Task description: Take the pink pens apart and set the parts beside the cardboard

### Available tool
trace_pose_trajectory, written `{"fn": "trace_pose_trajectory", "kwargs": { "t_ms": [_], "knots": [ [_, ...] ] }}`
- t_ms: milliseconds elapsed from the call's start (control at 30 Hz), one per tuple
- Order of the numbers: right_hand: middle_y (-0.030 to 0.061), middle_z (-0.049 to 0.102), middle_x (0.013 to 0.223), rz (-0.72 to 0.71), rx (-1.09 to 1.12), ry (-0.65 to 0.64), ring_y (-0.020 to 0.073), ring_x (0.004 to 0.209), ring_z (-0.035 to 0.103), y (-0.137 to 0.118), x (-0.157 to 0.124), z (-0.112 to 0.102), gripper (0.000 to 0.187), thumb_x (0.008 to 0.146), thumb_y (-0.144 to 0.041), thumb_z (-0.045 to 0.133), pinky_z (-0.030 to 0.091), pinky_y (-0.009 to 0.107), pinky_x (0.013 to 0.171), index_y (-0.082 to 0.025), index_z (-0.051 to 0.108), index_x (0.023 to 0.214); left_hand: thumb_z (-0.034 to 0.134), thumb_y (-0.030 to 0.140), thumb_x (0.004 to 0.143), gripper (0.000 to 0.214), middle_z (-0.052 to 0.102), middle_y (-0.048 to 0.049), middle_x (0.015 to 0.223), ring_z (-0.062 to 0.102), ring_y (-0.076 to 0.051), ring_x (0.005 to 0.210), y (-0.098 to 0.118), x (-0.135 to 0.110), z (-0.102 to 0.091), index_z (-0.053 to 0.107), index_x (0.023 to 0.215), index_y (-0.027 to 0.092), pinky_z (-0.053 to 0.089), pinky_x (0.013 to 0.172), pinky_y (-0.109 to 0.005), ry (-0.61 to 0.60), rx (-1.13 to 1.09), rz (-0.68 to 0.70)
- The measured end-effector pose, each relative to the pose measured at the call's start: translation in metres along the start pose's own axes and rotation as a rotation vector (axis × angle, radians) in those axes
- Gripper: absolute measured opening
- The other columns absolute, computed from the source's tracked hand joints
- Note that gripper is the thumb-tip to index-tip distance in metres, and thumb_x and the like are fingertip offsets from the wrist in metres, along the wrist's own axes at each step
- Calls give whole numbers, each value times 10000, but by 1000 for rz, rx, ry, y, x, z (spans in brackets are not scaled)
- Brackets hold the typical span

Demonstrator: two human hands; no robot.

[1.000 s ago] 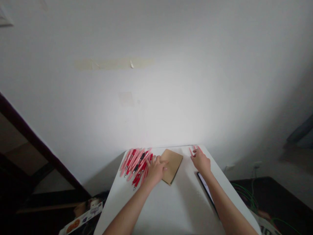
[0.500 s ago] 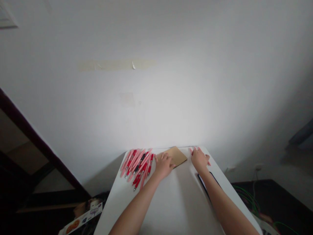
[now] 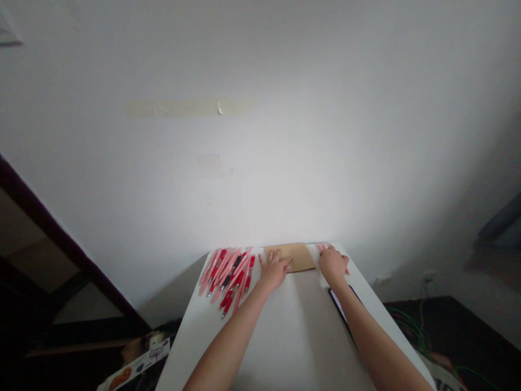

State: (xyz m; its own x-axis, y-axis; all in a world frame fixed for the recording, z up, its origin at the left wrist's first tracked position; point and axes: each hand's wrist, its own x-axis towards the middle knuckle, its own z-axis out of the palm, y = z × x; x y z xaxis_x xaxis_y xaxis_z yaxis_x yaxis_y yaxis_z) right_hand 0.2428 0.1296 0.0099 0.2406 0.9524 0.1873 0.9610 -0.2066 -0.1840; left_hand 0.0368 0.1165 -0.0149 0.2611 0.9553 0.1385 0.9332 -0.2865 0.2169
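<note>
My left hand point(image 3: 274, 271) rests with fingers spread on a flat brown kraft-paper piece point(image 3: 302, 257), perhaps a notebook or card, at the table's far edge. My right hand point(image 3: 332, 264) is curled downward over pink pens point(image 3: 322, 247) near the far right corner. Their ends poke out beyond the fingers and beside the wrist; the fingertips themselves are hidden. To the left of my left hand lies a loose heap of pink and red pens point(image 3: 228, 271) with a black one point(image 3: 232, 271) among them. Under my right forearm is a dark-edged flat object point(image 3: 340, 312) with a pale face, partly covered.
The white table point(image 3: 285, 336) stands against a pale wall point(image 3: 260, 163) with a strip of tape point(image 3: 183, 108) on it. A printed box point(image 3: 138, 365) sits low at the left. Green cables point(image 3: 411, 326) run over the floor on the right. A dark frame point(image 3: 61, 233) leans at the left.
The brown paper piece has turned under my left hand, so its front edge now lies nearly parallel to the table's far edge. My right hand has barely moved.
</note>
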Motion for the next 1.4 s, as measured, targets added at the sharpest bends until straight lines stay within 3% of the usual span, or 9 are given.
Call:
{"fn": "trace_pose_trajectory", "kwargs": {
  "t_ms": [267,500,667,833,1033,1167,1400],
  "knots": [
    [159,621,1136,17,32,54,257,1021,611,-2,-6,-8,383,927,-153,339,376,381,836,-170,693,1070,509,366,927,366,403,-47,1516,294,-297,1424,4,-4,4,536,1292,361,156,1090,-741,163,-54,-39],
    [145,617,1136,-11,68,87,268,1036,586,-9,-18,-20,337,898,-164,410,397,345,785,-189,677,1102,467,350,944,353,464,-74,1474,347,-297,1399,4,-18,1,551,1282,299,209,1104,-705,291,-44,-61],
    [148,624,1121,-97,120,211,292,1059,570,-22,-38,-21,299,895,-203,464,402,373,824,-185,682,1100,408,327,962,326,514,-78,1431,398,-288,1370,3,-32,-7,598,1221,268,261,1111,-662,342,9,-63],
    [130,636,1058,-256,252,255,263,1042,571,-29,-57,-9,281,891,-173,483,410,361,877,-186,699,1069,445,365,946,346,535,-82,1409,431,-316,1341,-5,-55,-21,586,1248,273,271,1111,-658,383,107,-71],
    [95,619,999,-514,504,192,224,979,567,-28,-74,14,251,870,-127,499,456,332,872,-185,697,1014,459,359,938,341,528,-92,1407,416,-335,1345,-17,-86,-24,583,1249,293,281,1088,-682,423,200,-74],
    [93,627,1003,-569,549,190,228,999,565,-30,-84,27,270,851,-97,496,464,346,884,-191,697,1006,474,325,931,315,581,-86,1333,465,-309,1301,-16,-97,-18,607,1211,271,250,1125,-656,465,201,-59],
    [84,656,1011,-612,448,53,227,988,574,-31,-92,30,249,870,-149,529,457,337,858,-236,734,981,474,276,921,281,610,-84,1277,480,-301,1279,-13,-97,-12,633,1152,264,273,1109,-658,429,171,-107]
  ]
}}
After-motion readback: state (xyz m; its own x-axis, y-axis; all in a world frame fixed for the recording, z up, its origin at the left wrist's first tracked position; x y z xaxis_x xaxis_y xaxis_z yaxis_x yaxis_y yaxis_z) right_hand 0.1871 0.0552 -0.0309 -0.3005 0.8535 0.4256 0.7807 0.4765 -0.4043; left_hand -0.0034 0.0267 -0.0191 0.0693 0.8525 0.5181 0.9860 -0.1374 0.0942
